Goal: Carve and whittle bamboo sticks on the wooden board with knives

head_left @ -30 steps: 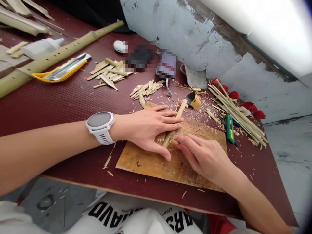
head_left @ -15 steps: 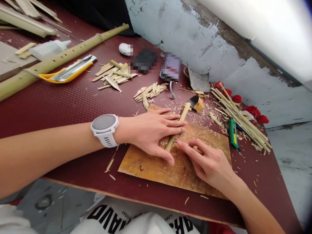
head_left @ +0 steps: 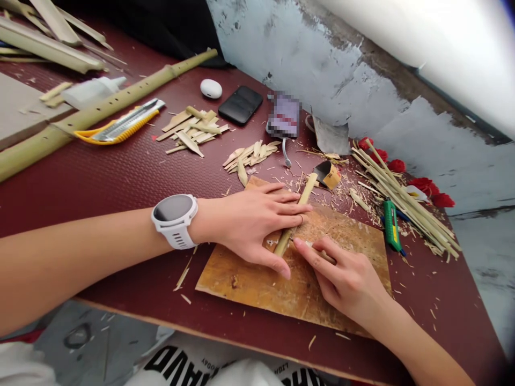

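My left hand (head_left: pixel 257 217), with a white watch (head_left: pixel 174 220) on the wrist, lies flat with fingers spread across a bamboo strip (head_left: pixel 306 188). The strip rests at a slant on a worn wooden board (head_left: pixel 249 289), its middle partly covered by my fingers. Close to the strip's near end, my right hand (head_left: pixel 338 271) is closed around a slim tool with a wooden-looking handle (head_left: pixel 325 256). Its index finger stretches toward the strip, and the tool's tip is too small to make out.
Bamboo pieces (head_left: pixel 193 128) and shavings lie beyond the board. A yellow utility knife (head_left: pixel 124 123) rests beside a long bamboo tube with holes (head_left: pixel 139 88). To the right are a green cutter (head_left: pixel 391 225), thin bamboo sticks (head_left: pixel 410 203) and red flowers (head_left: pixel 424 186). A wall (head_left: pixel 277 53) bounds the back.
The view has shifted slightly, so the table's things appear a little lower and farther right. Both hands keep nearly the same place at the bamboo strip.
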A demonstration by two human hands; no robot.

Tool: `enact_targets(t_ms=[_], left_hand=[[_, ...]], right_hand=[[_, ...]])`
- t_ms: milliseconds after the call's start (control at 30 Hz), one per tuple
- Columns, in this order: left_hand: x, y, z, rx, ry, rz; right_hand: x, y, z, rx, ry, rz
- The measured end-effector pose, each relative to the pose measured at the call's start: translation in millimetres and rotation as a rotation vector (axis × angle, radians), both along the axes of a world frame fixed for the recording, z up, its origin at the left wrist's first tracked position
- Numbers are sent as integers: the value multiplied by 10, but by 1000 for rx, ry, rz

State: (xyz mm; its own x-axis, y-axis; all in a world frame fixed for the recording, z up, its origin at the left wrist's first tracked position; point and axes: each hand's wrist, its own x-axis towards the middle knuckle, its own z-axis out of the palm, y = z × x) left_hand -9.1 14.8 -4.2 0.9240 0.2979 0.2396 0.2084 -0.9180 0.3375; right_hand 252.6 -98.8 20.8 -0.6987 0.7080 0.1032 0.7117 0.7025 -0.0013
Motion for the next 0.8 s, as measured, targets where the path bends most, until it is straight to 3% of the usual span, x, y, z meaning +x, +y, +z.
enact_targets(t_ms=[300, 800], left_hand=[[-6, 1, 5, -20, 6, 0], [1, 13, -35, -38, -30, 0]], right_hand=[[-29, -33, 47, 55, -103, 4], [60, 46, -52, 17, 75, -14]])
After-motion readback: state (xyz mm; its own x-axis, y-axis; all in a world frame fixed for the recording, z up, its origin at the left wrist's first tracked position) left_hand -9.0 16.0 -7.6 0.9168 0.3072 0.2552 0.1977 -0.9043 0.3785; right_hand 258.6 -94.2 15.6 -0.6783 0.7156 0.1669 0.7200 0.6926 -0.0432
